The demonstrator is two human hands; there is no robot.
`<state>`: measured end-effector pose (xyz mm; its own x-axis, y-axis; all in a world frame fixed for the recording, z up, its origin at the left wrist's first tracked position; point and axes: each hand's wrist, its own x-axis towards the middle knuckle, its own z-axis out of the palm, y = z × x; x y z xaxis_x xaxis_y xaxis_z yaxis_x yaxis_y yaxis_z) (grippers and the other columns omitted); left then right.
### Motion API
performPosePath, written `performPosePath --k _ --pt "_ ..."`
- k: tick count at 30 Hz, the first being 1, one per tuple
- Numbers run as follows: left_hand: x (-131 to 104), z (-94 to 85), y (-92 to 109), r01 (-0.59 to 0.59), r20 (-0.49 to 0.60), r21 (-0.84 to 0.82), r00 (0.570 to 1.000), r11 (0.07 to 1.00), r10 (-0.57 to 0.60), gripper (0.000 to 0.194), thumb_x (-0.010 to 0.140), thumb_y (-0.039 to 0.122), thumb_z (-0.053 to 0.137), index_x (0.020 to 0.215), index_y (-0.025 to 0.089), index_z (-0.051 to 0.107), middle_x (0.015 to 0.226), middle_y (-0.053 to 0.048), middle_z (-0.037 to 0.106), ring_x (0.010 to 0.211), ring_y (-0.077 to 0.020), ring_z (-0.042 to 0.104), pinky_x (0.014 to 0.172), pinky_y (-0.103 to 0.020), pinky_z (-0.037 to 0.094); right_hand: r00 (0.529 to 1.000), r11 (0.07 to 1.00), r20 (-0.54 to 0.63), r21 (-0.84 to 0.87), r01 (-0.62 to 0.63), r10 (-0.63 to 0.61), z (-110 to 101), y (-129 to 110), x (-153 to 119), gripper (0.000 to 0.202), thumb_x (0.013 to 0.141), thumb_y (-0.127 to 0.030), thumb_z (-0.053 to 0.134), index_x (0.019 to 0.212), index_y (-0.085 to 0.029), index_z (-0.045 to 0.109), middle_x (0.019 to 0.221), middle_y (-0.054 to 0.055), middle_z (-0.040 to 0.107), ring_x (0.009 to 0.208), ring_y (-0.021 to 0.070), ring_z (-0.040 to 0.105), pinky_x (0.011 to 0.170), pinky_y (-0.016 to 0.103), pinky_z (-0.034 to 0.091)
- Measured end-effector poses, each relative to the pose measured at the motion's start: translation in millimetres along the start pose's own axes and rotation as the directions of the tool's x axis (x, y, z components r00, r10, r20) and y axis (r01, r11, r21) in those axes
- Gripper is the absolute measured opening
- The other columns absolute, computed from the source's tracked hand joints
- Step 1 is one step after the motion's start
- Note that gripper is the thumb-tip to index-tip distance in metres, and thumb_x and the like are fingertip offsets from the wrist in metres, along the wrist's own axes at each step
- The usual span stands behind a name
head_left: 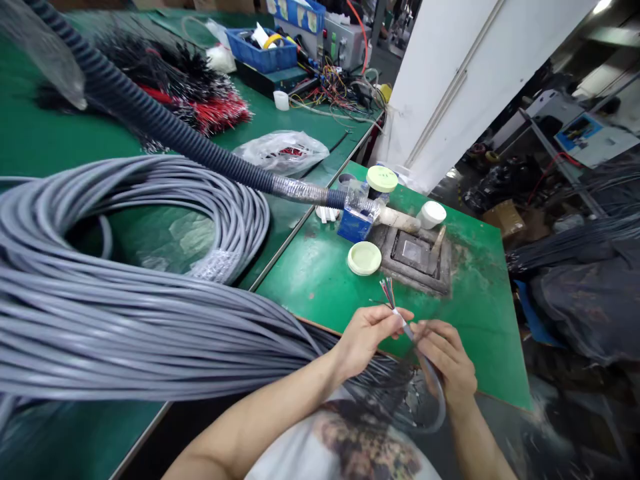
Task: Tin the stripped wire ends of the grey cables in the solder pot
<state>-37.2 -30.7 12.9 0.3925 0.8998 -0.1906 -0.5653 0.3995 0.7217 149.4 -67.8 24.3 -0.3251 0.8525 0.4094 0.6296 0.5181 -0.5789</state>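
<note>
Grey cable [437, 383], left hand [366, 335] pinching below splayed wires [387, 291], right hand [449, 360] alongside

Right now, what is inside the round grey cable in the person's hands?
Thin coloured wires, some red, some dark, fan out of the end of the grey cable, past the left hand. Further along, its sheath covers the inside, so nothing there shows.

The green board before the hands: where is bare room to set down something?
Bare patches: between the dark plate and the right hand; also left of the shallow pale dish. Crowded: the back, around the blue box, hose end and white cup.
</note>
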Motion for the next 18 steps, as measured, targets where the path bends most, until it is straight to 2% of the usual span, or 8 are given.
performPosePath --k 2,3,5,8,10,12,18 --pt "-3.8 -1.3 -1.4 -0.071 0.036 0.176 0.997 0.982 0.065 0.026 0.078 0.04 0.07 0.076 0.014 0.075 0.087 -0.008 0.071 0.072 -0.0145 0.059 0.07 -0.026 0.046 1.0 1.0 0.001 -0.027 0.001 -0.001 -11.1 3.4 -2.6 0.05 0.083 -0.009 0.059 0.126 -0.036 0.058 0.107 0.004 0.071 0.1 0.0257 0.064 0.081 0.047 0.052" --pt "-5.5 -1.9 -2.2 -0.117 0.064 0.261 0.993 0.958 0.103 0.024 0.079 0.038 0.069 0.076 0.015 0.076 0.087 -0.008 0.072 0.076 -0.0159 0.06 0.073 -0.027 0.046 0.999 0.999 0.008 -0.025 -0.034 0.035 -16.4 3.3 -2.3 0.049 0.085 -0.009 0.056 0.127 -0.035 0.057 0.103 0.004 0.071 0.096 0.024 0.064 0.079 0.044 0.053" --pt "-8.0 -1.4 -4.2 -0.199 0.118 0.384 0.979 0.902 0.165 0.022 0.081 0.037 0.067 0.078 0.016 0.076 0.086 -0.007 0.072 0.079 -0.017 0.06 0.078 -0.028 0.045 0.992 0.993 0.044 0.015 -0.12 0.119 -23.0 -1.0 -0.2 0.037 0.088 -0.013 0.054 0.12 -0.031 0.061 0.094 0.003 0.072 0.088 0.0215 0.065 0.075 0.04 0.053" --pt "-9.3 2.4 -6.8 -0.248 0.166 0.458 0.967 0.854 0.192 0.023 0.083 0.037 0.065 0.076 0.018 0.076 0.083 -0.007 0.073 0.078 -0.0165 0.059 0.078 -0.029 0.044 0.989 0.993 0.097 0.034 -0.113 0.109 -19.9 -13.0 3.4 0.012 0.086 -0.023 0.061 0.097 -0.026 0.066 0.08 0.002 0.069 0.073 0.0197 0.062 0.065 0.036 0.05" --pt "-9.7 4.7 -7.4 -0.237 0.171 0.461 0.969 0.855 0.176 0.024 0.083 0.037 0.065 0.075 0.017 0.075 0.083 -0.007 0.073 0.078 -0.0165 0.058 0.078 -0.028 0.044 0.988 0.993 0.101 -0.019 -0.114 0.115 -12.4 -19.5 4.5 0.002 0.085 -0.024 0.063 0.083 -0.024 0.063 0.07 0.001 0.064 0.064 0.018 0.058 0.06 0.034 0.047" --pt "-10.0 5.2 -7.7 -0.197 0.15 0.429 0.978 0.881 0.146 0.023 0.082 0.037 0.066 0.074 0.016 0.075 0.084 -0.007 0.072 0.079 -0.0166 0.059 0.078 -0.028 0.044 0.987 0.991 0.092 -0.047 -0.128 0.132 -5.5 -21.8 3.9 0.01 0.087 -0.023 0.059 0.077 -0.024 0.061 0.064 0.0 0.06 0.06 0.0172 0.055 0.056 0.033 0.044" --pt "-9.2 -0.6 -9.0 -0.072 0.083 0.239 0.995 0.968 0.054 0.026 0.073 0.04 0.074 0.078 0.015 0.075 0.089 -0.008 0.07 0.08 -0.0166 0.062 0.076 -0.028 0.048 0.984 0.99 0.116 -0.068 -0.127 0.135 -2.2 -15.0 -1.5 0.01 0.089 -0.024 0.054 0.085 -0.027 0.062 0.068 0.001 0.062 0.062 0.02 0.056 0.057 0.035 0.042"
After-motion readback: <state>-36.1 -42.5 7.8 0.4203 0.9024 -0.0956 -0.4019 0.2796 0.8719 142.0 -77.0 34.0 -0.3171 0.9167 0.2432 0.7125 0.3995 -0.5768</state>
